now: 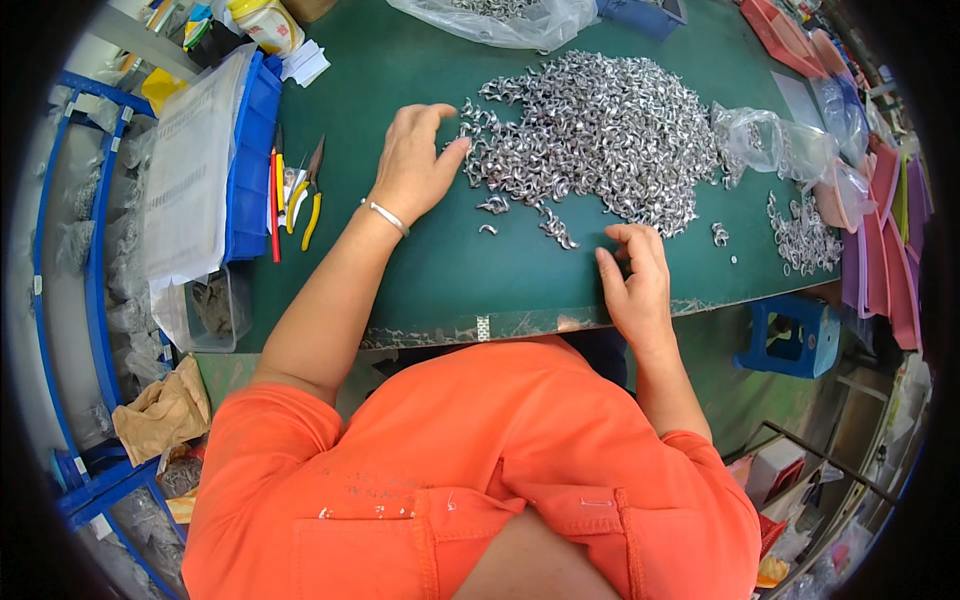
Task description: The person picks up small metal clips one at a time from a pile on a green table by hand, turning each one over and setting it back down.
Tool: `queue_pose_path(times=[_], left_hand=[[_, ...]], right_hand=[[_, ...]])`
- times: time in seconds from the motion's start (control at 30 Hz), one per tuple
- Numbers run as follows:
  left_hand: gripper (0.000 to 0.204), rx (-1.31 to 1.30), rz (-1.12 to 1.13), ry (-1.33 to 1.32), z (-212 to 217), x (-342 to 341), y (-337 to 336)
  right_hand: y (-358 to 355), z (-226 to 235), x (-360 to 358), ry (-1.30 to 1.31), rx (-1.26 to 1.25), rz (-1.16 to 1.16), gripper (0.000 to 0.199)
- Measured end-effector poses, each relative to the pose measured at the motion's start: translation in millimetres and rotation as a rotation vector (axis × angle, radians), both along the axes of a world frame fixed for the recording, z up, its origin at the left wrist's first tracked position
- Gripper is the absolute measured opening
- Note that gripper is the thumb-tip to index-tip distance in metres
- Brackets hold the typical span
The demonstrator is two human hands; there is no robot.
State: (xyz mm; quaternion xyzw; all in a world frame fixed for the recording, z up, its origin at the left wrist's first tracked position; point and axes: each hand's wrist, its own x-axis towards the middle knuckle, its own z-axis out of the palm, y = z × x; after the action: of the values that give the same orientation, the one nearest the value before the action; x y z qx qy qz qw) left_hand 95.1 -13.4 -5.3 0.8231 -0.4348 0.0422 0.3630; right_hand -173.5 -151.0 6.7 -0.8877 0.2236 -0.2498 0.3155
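Orange cloth of the person's shirt [480, 480] fills the near edge and hides the lap. Beyond it, the right hand [635, 280] rests near the front edge of the green table [450, 270], fingers curled together; it perhaps pinches a small piece, but this is too small to tell. A few loose metal pieces [555, 230] lie just beside its fingertips. The left hand [415, 160], with a bracelet on the wrist, lies flat with fingers spread and relaxed, the tips touching the edge of the big pile of small silver metal parts [600, 130]. Farther left, a blue bin [250, 150] holds paper sheets; a clear bag [500, 20] at the far edge, partly cut off, holds more parts.
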Motion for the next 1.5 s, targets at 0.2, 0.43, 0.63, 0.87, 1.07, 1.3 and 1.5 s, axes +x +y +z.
queue_pose_path(times=[0.2, 0.43, 0.63, 0.87, 1.07, 1.3, 1.5], left_hand=[[0.037, 0.171, -0.199, 0.034, -1, -17, -11], [0.037, 0.069, -0.365, 0.284, 12, -72, 8], [0.019, -0.140, -0.353, 0.259, 24, -44, -11], [0.037, -0.118, -0.113, 0.147, -16, 34, -97], [0.035, -0.142, -0.301, 0.370, -22, 6, -96], [0.062, -0.015, -0.453, 0.080, 0, -35, -49], [0.093, 0.164, -0.602, 0.071, 17, -50, -13]], right_hand=[[15, -4, 29, 0.080, 0.086, 0.102, 0.049], [14, -9, 50, -0.005, 0.103, 0.180, 0.025], [-36, 16, 68, -0.180, -0.336, 0.099, 0.019], [-95, 12, 129, 0.173, -0.598, -0.066, 0.053], [-76, 24, 108, 0.091, -0.533, 0.124, 0.055], [-40, 8, 81, -0.021, -0.446, 0.262, 0.034], [-36, 4, 62, -0.039, -0.354, 0.344, 0.033]])
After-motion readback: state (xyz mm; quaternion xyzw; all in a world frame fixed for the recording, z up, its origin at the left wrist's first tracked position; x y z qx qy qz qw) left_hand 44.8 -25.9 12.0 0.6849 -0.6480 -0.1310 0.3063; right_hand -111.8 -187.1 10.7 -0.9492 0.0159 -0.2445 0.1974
